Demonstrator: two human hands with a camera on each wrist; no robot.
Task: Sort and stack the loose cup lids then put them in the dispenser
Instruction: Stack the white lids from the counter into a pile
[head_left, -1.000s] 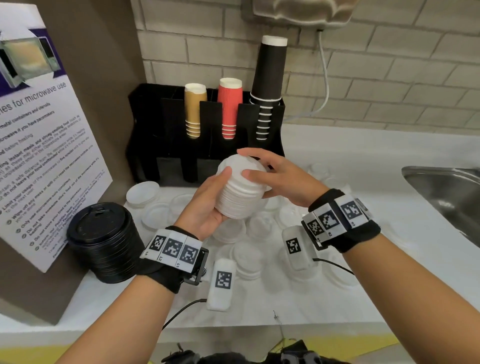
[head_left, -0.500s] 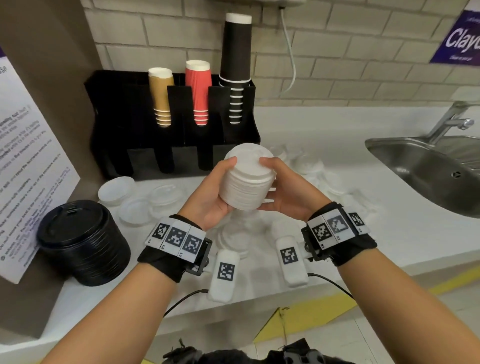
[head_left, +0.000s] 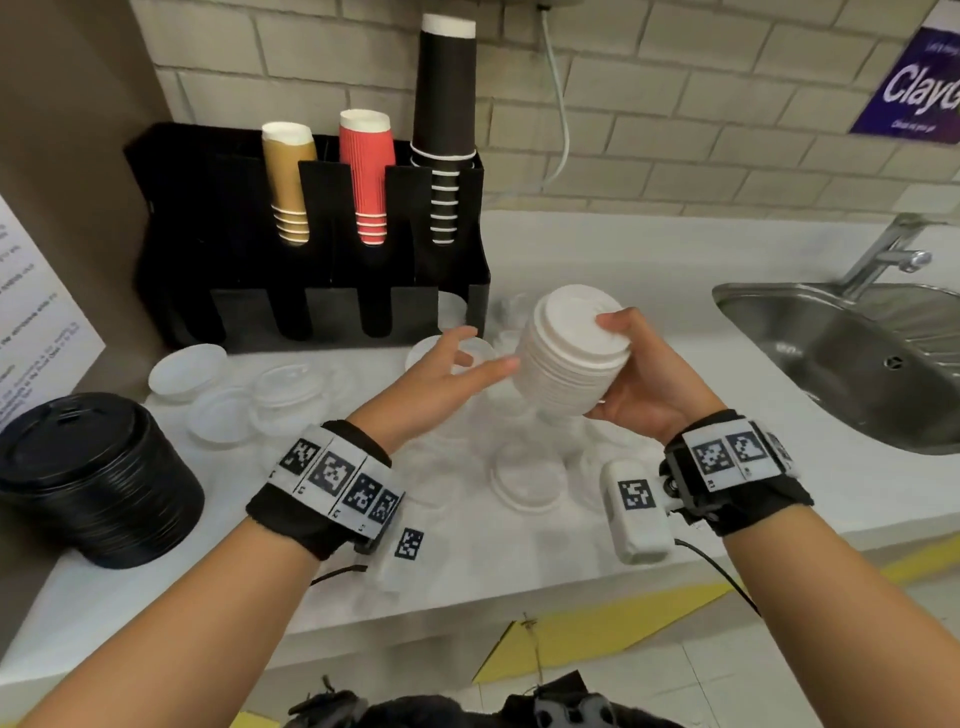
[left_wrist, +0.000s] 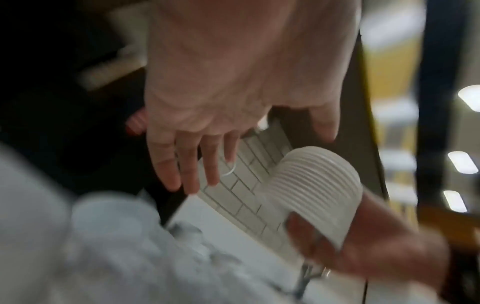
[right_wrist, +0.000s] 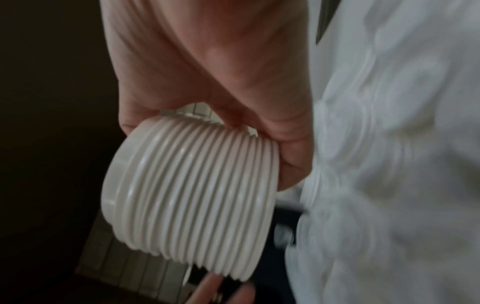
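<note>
Right hand (head_left: 644, 395): fingers curled round the white lid stack (head_left: 571, 353); fingertips hooked over its top face, palm under its lower end. The right wrist view shows the thumb pressed on the ribbed side of the stack (right_wrist: 192, 197).
White lid stack: held up off the counter (head_left: 675, 291), tilted so its top leans away from the fingers and toward the far wall; many lids nested tight, rims showing as fine ridges (left_wrist: 317, 185).
Left hand (head_left: 441, 374): loose, holding nothing; fingers straight and spread, tips pointing at the stack's side, just short of it or barely brushing it; I can't tell which. In the left wrist view the fingers (left_wrist: 187, 164) are splayed, with a clear gap to the stack.
Black lid stack (head_left: 93, 478): sitting on the counter well out to the left of the left hand's fingers.
Loose clear lids (head_left: 291, 384): scattered on the counter under and just beyond both hands' fingers, some overlapping; washed out, so their count is unclear.
White lid (head_left: 187, 364): lying alone, past the left fingers and to their left, near the dispenser's foot.
Dispenser (head_left: 311, 249): black rack standing beyond the left fingers against the wall; tan cups (head_left: 288, 182), red cups (head_left: 366, 171) and tall black cups (head_left: 447, 104) stand upside down in its slots.
Sink (head_left: 852, 358): set into the counter well to the right of the right fingers, tap (head_left: 893, 254) behind it.
</note>
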